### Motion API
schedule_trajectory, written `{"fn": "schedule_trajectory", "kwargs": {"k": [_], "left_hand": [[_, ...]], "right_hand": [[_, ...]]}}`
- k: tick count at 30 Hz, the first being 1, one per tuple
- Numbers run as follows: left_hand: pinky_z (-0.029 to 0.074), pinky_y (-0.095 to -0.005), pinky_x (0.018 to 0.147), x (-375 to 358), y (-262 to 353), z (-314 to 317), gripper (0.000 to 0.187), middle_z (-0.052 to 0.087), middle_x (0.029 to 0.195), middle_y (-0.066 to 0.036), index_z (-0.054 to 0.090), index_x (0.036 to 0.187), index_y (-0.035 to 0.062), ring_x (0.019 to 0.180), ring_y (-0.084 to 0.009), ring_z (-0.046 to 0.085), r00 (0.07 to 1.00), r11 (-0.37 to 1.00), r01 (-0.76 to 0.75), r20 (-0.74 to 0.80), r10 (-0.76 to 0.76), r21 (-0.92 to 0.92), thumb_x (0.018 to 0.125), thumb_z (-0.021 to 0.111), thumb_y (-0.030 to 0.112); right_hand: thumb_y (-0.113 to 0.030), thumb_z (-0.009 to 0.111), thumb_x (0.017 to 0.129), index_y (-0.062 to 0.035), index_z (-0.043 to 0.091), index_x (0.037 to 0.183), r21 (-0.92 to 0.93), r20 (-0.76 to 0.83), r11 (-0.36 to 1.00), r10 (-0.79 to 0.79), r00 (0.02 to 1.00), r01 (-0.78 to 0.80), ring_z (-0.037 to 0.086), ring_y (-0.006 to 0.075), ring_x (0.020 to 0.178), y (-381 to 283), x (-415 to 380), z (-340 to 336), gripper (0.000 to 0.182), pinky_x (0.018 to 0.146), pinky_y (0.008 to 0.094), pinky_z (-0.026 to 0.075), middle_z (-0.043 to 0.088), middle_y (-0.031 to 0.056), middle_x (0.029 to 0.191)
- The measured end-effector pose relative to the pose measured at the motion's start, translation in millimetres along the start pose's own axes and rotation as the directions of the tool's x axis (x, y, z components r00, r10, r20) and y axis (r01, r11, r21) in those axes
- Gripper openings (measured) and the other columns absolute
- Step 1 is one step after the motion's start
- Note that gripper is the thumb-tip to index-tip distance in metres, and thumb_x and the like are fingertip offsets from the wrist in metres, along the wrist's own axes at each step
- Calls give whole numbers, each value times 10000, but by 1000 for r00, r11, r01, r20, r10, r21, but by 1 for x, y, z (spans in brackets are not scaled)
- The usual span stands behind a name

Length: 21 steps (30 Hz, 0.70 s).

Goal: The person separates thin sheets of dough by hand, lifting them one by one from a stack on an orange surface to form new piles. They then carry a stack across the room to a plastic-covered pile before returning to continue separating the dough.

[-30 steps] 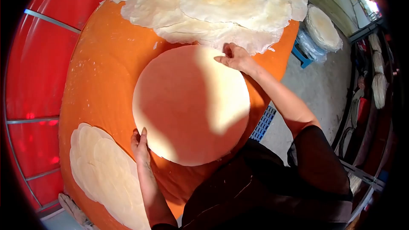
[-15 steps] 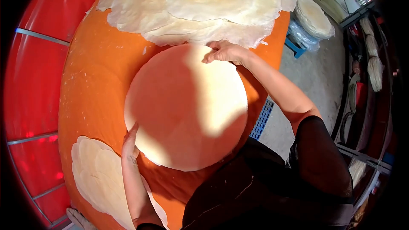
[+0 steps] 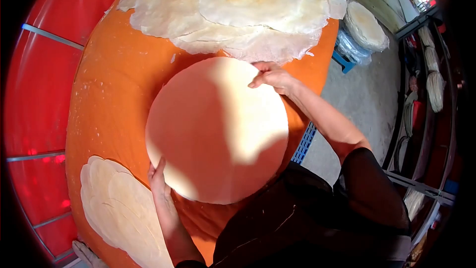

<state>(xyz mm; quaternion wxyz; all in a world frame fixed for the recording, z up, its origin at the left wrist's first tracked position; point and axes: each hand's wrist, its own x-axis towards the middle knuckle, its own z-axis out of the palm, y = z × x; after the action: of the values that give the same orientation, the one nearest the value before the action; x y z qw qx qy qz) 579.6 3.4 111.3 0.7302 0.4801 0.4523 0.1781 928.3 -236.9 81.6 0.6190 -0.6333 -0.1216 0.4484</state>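
The left fingers (image 3: 159, 173) and the right fingers (image 3: 265, 78) are gripping opposite edges of a large, round, pale sheet (image 3: 218, 131), which is spanning the space between them above the orange-covered counter (image 3: 111, 99). Beyond the right fingers, a wide pile of thin sheets (image 3: 238, 10) is lying on the counter; beside the left fingers, a smaller overlapping stack (image 3: 116, 203) is resting there.

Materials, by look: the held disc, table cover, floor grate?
Held disc: matte, maybe thin dough or paper; smooth, pale, even face.
Table cover: orange cloth, likely, dull; soft wrinkles.
Blue grate: probably molded plastic; uniform color, regular slots.
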Motion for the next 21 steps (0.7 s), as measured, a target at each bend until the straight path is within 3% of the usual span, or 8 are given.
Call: {"fn": "schedule_trajectory", "kwargs": {"k": [3,5,7,10,13,16,19,21], "left_hand": [[446,-355,852,-26,-19,-48,355,546,1116,-94,480,1171,38,995,-212,536,999,993,45,-9,-46,-113,832,560,108],[433,-377,881,-36,-22,-64,375,520,1162,-94,449,1207,44,1038,-224,514,998,977,56,-16,-61,-205,862,502,181],[410,-394,915,-38,-14,-65,419,488,1212,-87,416,1240,50,1085,-230,485,998,953,38,-28,-48,-302,894,427,285],[394,-370,932,-28,-10,-61,452,480,1227,-77,414,1240,43,1106,-215,468,999,964,-20,-45,8,-265,907,400,349],[377,-322,938,-14,-30,-71,443,480,1223,-78,394,1255,42,1115,-194,456,986,986,-93,-147,73,-135,913,413,322],[383,-296,919,-11,-47,-71,422,492,1193,-74,389,1253,34,1085,-167,464,946,987,-160,-281,162,30,913,437,279],[399,-272,886,-14,-49,-64,370,515,1132,-70,416,1211,23,1018,-142,488,937,983,-181,-300,181,27,911,454,235],[406,-268,871,-18,-43,-55,346,523,1111,-74,424,1195,18,992,-145,499,942,987,-158,-296,157,19,914,446,219]], "right_hand": [[7,682,613,-14,602,980,-194,147,978,-44,988,73,573,144,759,-24,23,36,376,686,268,470,615,55,802],[-71,708,638,-30,604,961,-86,310,993,103,945,-80,559,122,761,-43,26,61,342,642,241,462,606,54,824],[-123,685,693,-41,580,1021,-250,377,967,147,914,-52,556,95,726,-41,38,67,354,603,226,458,600,47,859],[-259,684,719,-85,602,976,-444,215,892,201,956,-88,568,82,690,-37,26,55,322,544,217,462,611,26,820],[-307,671,750,-83,577,1017,-88,291,968,249,924,-234,558,71,674,-19,5,32,362,538,203,454,606,13,859],[-300,662,768,-52,550,1047,262,286,951,85,954,-163,562,80,696,-11,-27,40,390,576,213,452,603,21,913],[-256,645,787,-27,513,1094,354,99,935,-45,994,7,563,88,797,33,-29,53,405,682,234,453,603,36,943],[-200,646,781,-14,514,1093,59,-53,991,-114,992,117,551,126,877,44,-22,56,386,766,265,439,600,66,960]]}}
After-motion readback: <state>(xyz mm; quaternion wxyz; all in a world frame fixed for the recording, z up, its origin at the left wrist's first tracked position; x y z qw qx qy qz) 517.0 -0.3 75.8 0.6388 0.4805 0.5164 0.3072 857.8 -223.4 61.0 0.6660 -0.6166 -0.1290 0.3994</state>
